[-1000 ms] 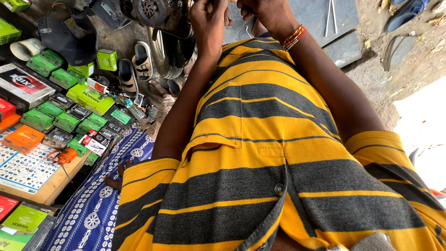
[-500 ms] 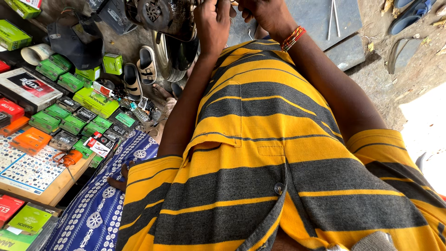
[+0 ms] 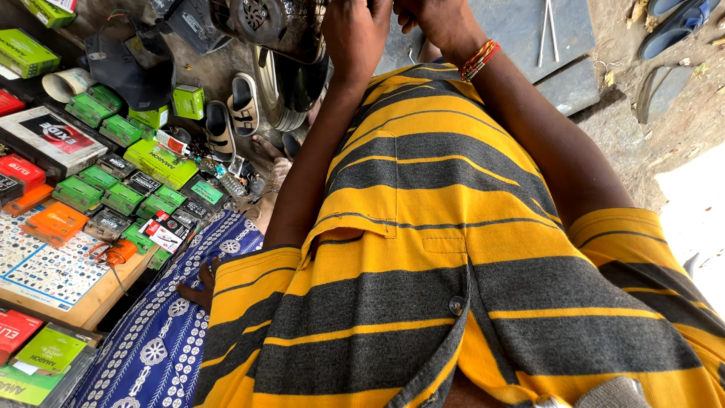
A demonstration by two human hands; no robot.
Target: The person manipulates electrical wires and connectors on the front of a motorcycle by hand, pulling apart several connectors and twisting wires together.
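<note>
Striped yellow-grey shirt [image 3: 453, 249] fills centre; blue patterned cloth [image 3: 158, 340] lower left. Left of it a wooden board [image 3: 83, 302] crowded with green boxes [image 3: 162, 162], too many to count, plus an orange box [image 3: 57, 223] and two red ones [image 3: 23, 170]. Two sandals [image 3: 230, 117] beyond. Both arms reach forward: left hand [image 3: 355, 34] rests on a dark engine part [image 3: 268, 23], right hand [image 3: 438, 19], beaded wristband [image 3: 479, 60], beside it; fingers cut off, grip unclear.

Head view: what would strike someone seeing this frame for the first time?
The yellow and grey striped polo shirt fills the middle and lower frame. At the top edge, the left hand and the right hand, with a red and orange beaded wristband, meet at a dark metal machine part. To the left lie rows of small green cardboard boxes on a wooden tray.
</note>
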